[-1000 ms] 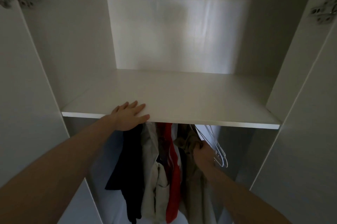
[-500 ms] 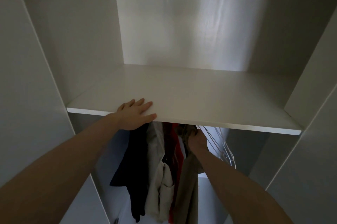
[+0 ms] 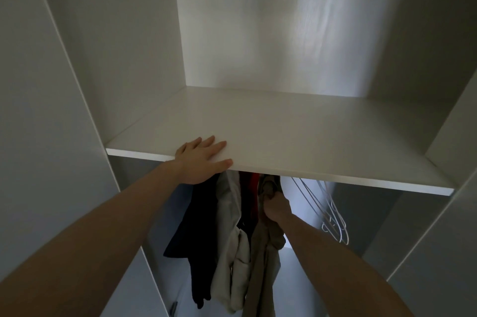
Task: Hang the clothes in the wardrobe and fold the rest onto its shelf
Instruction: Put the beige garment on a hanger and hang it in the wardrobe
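On the shelf's (image 3: 296,133) front edge the left hand (image 3: 202,161) is lying flat, fingers spread; below the shelf the right hand (image 3: 276,207) is gripping the khaki garment (image 3: 260,260) (beside empty hangers (image 3: 333,216)).

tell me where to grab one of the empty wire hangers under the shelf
Judging by the pose, take a wire hanger by its lower loop, from the front right: the loops hang free there, while the hooks hide under the shelf and clothes crowd the left.
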{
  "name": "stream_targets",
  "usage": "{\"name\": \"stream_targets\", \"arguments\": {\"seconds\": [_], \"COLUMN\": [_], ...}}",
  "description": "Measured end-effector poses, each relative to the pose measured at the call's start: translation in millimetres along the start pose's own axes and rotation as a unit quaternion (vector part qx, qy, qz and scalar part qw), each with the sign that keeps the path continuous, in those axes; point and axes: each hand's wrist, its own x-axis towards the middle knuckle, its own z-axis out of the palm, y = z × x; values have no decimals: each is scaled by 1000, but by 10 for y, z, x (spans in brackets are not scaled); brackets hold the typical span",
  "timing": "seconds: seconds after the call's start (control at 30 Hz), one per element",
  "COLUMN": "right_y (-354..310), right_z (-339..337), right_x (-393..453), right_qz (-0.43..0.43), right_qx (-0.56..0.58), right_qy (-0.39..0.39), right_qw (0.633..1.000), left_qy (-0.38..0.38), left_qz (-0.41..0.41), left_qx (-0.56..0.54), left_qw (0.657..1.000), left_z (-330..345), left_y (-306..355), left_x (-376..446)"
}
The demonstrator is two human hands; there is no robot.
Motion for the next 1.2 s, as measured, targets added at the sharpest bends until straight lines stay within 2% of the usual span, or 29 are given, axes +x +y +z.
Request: {"name": "stream_targets", "arguments": {"seconds": [0.17,0.5,0.6,0.67,0.77,0.83,0.93,1.07,1.2], "right_y": [143,544,683,777,912,977,1060,1122,1146], "right_z": [10,-193,-344,-483,-751,-934,-1109,-1127,-1059], "right_x": [-151,-553,-639,-719,-773,-775,-735,-662,-553], "right_qz": [-21,-75,-80,-78,-76,-51,-9,29,56], "right_qx": [12,32,102,136,103,73,19,-56,-57], "right_qy": [-8,27,60,110,194,210,196,130,103], "right_qw": [1000,996,990,981,973,974,980,989,991], "left_qy": [11,22,30,30,37,41,47,48,50], "left_qz": [0,-3,0,2,9,3,-1,2,0], "left_qx": [14,25,27,35,53,42,31,32,33], "left_qw": [1000,999,999,999,998,998,998,998,998], "left_z": [19,59,90,100,120,127,141,141,154], "left_y": [2,-30,-49,-56,-63,-68,-70,-81,-87], "left_x": [1,56,75,79,93,100,108,121,127]}}
